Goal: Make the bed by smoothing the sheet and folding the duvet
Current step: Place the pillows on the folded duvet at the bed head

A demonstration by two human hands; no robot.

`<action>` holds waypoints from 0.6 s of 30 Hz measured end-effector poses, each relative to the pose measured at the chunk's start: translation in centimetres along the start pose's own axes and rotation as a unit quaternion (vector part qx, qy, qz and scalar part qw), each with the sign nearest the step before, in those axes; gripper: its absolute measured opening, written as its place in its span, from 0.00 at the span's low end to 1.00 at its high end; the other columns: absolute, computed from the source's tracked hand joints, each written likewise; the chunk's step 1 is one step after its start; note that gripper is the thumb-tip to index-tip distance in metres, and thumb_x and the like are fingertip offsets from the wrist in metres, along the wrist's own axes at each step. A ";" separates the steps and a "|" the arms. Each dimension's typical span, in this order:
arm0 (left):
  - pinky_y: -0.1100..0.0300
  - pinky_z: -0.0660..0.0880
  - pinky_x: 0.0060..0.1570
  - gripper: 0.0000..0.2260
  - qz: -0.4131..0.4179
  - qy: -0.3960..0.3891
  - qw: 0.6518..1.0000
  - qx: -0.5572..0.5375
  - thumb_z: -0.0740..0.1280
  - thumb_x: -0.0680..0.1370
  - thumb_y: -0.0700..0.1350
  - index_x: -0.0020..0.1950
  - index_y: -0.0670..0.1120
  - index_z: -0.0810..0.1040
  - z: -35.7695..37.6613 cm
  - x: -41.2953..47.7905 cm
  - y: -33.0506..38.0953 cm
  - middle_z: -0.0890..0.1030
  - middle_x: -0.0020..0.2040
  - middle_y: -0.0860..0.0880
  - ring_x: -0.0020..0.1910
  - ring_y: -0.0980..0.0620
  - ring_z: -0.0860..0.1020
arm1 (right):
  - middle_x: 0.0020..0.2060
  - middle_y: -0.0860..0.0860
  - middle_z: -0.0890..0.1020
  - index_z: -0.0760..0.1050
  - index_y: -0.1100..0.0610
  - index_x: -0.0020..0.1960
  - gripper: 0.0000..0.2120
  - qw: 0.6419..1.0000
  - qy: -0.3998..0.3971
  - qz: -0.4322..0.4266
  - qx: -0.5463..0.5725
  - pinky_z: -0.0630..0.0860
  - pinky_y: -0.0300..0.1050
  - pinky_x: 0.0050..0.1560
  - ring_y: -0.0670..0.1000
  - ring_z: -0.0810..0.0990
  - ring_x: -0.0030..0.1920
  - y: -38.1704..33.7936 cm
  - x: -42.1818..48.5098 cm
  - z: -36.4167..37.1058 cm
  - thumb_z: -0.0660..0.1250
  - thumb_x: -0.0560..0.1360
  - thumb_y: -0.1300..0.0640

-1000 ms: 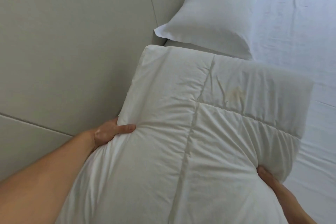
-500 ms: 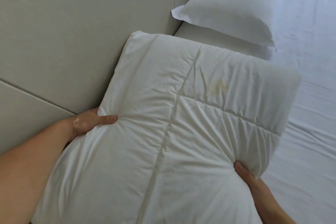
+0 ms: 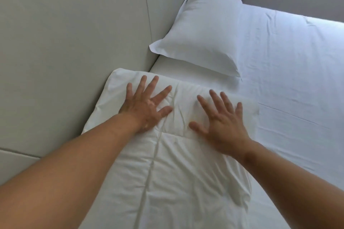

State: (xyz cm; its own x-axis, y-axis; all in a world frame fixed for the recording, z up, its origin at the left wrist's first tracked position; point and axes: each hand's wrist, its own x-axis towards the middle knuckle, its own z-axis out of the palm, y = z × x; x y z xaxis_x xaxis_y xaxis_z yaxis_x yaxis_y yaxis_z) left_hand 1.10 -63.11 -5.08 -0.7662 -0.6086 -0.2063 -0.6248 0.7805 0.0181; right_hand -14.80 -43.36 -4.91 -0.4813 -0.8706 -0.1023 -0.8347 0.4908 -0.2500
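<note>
Released from the side grips of a moment ago and laid down against the beige padded headboard (image 3: 74, 42): folded white quilted duvet (image 3: 176, 173), on the white bed sheet (image 3: 288, 83). Left hand (image 3: 144, 109), then right hand (image 3: 220, 126), flat on top, fingers spread. Beyond, plump white pillow (image 3: 202, 31).

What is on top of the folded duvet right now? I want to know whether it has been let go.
Both hands, left hand and right hand, lie flat and spread on the folded duvet. Under the palms, the cloth is hidden.
</note>
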 end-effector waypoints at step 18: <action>0.35 0.44 0.75 0.32 0.008 0.093 0.996 -0.001 0.38 0.75 0.73 0.79 0.66 0.42 12.7 8.8 -0.3 0.45 0.82 0.53 0.81 0.44 0.42 | 0.82 0.46 0.44 0.41 0.38 0.80 0.43 1.000 -0.009 0.027 -0.011 0.37 0.64 0.78 0.50 0.40 0.81 7.1 6.1 13.0 0.40 0.71 0.20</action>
State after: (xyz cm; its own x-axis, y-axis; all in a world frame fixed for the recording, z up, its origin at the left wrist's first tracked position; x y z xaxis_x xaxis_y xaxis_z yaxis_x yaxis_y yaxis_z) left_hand -3.58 -66.93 -19.30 -0.7909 -0.6117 -0.0208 -0.6120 0.7906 0.0214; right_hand -20.18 -45.65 -19.87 -0.5211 -0.8432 -0.1317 -0.8134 0.5375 -0.2225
